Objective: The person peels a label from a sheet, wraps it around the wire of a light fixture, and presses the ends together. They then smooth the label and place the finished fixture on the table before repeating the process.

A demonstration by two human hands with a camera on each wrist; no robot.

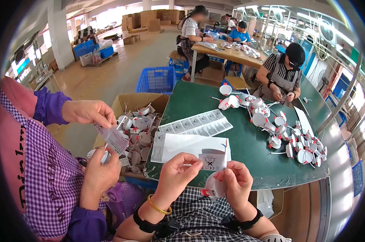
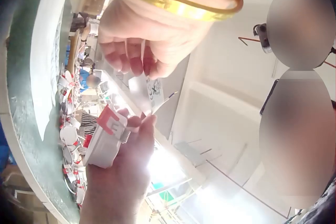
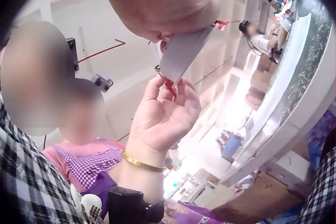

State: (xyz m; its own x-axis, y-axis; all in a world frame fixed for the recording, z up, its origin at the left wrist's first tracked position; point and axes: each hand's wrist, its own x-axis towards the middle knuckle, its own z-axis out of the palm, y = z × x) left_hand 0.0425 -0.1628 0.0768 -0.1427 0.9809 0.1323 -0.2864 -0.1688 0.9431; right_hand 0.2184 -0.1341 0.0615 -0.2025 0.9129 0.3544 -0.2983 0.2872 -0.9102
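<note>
My left hand (image 1: pixel 178 175) pinches the left edge of a small printed label (image 1: pixel 212 162) between thumb and fingers in the head view. My right hand (image 1: pixel 238 183) grips a round white lamp part (image 1: pixel 216 186) with red clips, its fingers also at the label's right side. A short wire (image 1: pixel 226 145) sticks up above the label. The left wrist view shows the lamp part (image 2: pixel 105 139) edge-on in my right hand (image 2: pixel 123 179), with my left hand (image 2: pixel 152 35) above it. In the right wrist view the part (image 3: pixel 186 53) hangs below my right hand (image 3: pixel 163 3).
Label sheets (image 1: pixel 202 123) and a white sheet (image 1: pixel 178 147) lie on the green table (image 1: pixel 190 99). Many lamp parts (image 1: pixel 279 121) are heaped at its right. A carton (image 1: pixel 130 99) of parts stands left, beside a person in purple sleeves (image 1: pixel 49 105) holding a label. Others sit further back.
</note>
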